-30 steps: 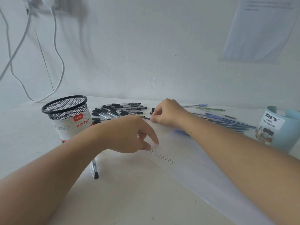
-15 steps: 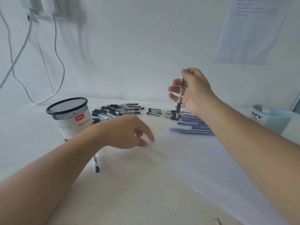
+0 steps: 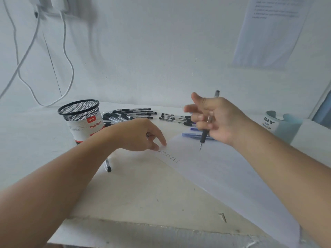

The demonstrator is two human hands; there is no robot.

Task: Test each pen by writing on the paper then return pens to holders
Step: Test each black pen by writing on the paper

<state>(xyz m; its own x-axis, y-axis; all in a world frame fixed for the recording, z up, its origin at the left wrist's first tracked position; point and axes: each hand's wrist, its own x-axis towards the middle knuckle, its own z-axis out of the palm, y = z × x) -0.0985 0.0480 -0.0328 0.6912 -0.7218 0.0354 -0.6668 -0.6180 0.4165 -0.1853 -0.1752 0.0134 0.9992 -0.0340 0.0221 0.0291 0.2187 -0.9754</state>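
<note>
Next pen is up over the paper, not writing yet

The paper runs across the table toward its near right edge. The mesh holder stands far left, and loose pens lie along the far edge. The left hand is relaxed, fingertips pinning the sheet's far corner. The right hand has its grip closed round a black pen, tip down above the sheet. I'd land the tip just below the scribbles and press lightly.

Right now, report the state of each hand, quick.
Left hand: open, fingers resting on the paper, holding nothing.
Right hand: closed, gripping a black pen, tip down above the paper.
</note>
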